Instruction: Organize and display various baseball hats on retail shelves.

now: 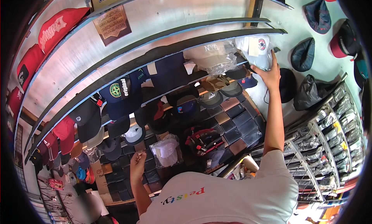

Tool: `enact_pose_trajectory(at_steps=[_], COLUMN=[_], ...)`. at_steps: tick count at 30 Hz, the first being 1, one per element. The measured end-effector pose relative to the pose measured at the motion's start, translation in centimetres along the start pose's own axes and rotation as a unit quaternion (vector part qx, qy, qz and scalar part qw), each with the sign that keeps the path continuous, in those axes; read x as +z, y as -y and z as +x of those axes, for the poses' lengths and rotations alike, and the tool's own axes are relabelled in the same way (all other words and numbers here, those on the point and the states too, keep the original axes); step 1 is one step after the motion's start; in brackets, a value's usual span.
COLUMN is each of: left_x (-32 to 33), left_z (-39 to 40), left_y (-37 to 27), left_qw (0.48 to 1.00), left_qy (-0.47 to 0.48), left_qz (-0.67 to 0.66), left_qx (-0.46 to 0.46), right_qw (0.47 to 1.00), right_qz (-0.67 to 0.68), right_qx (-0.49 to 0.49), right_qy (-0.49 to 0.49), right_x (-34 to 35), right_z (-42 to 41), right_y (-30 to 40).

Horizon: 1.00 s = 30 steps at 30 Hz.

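My right hand [268, 74] is raised to the right end of a cap shelf. Its thumb and fingers grip the lower part of a white cap [255, 51] in clear plastic, which bears a round badge and a pale tag. Beside that cap sits a beige cap [209, 54], also in plastic. Low on the left, my left hand [138, 164] has curled fingers, and I see nothing in them. Near it a pale lilac cap [166, 150] in a clear bag lies on the sloping display of wallets [151, 174].
Dark shelf boards [162, 44] curve across above the display, with navy caps [167, 71] and red caps [65, 128] on them. A rack of plastic-wrapped goods [328, 131] stands on the right. Beanies [302, 54] hang on the wall. Another person [87, 206] is at lower left.
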<state>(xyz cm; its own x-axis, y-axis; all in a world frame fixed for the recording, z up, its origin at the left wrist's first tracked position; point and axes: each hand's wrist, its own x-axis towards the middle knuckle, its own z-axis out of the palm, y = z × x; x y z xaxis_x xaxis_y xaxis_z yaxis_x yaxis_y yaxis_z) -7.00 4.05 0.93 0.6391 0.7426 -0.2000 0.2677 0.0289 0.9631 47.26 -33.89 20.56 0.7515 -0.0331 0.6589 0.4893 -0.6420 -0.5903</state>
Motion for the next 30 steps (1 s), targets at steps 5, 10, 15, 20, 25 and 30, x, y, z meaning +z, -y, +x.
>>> enact_pose_trajectory(at_steps=[5,10,15,20,25,30], left_x=[1.7,3.3,4.3,5.3,6.1,5.8], left_z=[0.3,0.7,2.0,2.9,3.1,3.3], left_y=[0.3,-0.2,0.9,1.1,-0.1,0.1], left_qw=[1.000,1.000,1.000,1.000,0.998,0.998], left_qy=[0.010,0.013,0.015,-0.003,0.006,0.008], left_qz=[-0.007,-0.009,-0.009,0.006,0.020,0.015], left_qx=[-0.002,-0.014,-0.001,-0.029,-0.064,-0.053], right_qw=[0.999,0.998,0.989,0.985,0.989,0.988], right_qz=[-0.013,0.014,-0.062,-0.040,0.005,-0.023], right_qx=[-0.026,-0.025,-0.088,-0.049,-0.056,-0.080], right_qy=[0.024,0.064,0.103,0.159,0.138,0.131], right_x=[2.3,3.9,5.7,6.2,6.4,6.3], right_z=[2.8,5.1,6.4,6.8,6.4,7.2], right_y=[-0.5,-1.1,-2.8,-3.3,-3.2,-2.9])
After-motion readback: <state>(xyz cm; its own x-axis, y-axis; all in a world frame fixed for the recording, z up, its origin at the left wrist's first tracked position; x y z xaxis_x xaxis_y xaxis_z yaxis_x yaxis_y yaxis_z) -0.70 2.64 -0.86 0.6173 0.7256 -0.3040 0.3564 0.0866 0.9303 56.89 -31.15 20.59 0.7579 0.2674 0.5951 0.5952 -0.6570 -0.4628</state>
